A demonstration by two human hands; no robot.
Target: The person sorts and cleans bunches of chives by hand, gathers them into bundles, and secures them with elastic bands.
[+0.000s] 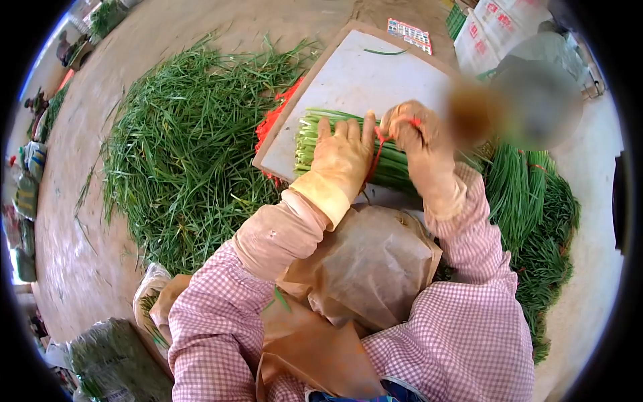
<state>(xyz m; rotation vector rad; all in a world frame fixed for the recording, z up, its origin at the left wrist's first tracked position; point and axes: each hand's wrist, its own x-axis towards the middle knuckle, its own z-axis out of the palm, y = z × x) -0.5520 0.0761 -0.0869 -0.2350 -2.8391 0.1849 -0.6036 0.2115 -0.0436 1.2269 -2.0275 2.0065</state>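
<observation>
A bunch of long green stalks that look like garlic chives [394, 169] lies across a white board with brown edges [348, 74], pale cut ends to the left. My left hand [341, 151], in a yellowish glove, is wrapped over the top of the bunch near those ends, thumb beside the red tie. The red tie [379, 151] passes around the bunch. My right hand [416, 137], gloved too, is closed in a pinch on the upper end of the tie, just above the stalks. The underside of the bunch is hidden.
A large heap of loose green leaves [181, 141] covers the floor at left. Red ties [271, 130] hang at the board's left edge. More green bunches [519, 187] lie at right. A printed card [410, 35] and white sacks [495, 30] are beyond the board.
</observation>
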